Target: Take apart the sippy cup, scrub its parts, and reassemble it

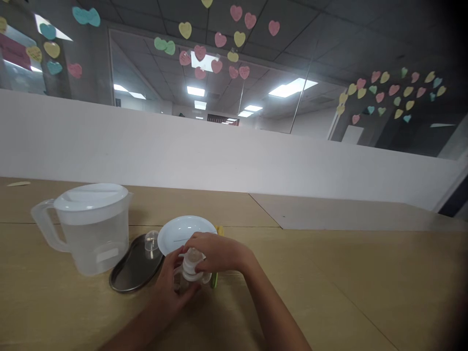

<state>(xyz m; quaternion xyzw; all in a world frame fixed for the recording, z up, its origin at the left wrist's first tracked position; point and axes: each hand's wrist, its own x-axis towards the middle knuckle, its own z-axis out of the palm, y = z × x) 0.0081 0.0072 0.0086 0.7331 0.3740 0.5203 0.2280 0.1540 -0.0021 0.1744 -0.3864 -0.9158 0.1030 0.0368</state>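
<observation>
A baby bottle [190, 265] with a white collar, a clear teat and side handles stands at the front of the table. My left hand [171, 280] is wrapped round its body from the left. From above and the right, my right hand [215, 253] closes its fingers on the bottle's white collar. A white plate [175, 228] lies just behind the hands, partly covered by my right hand. Left of the bottle, a small clear cap [151, 242] stands on a dark metal kidney-shaped tray [133, 270].
A lidded, see-through plastic pitcher [97, 239] stands at the left, its handle pointing left. Something yellow [220, 230] and green [214, 280] shows partly behind my right hand. A white low wall [219, 156] with glass above borders the wooden table [329, 282].
</observation>
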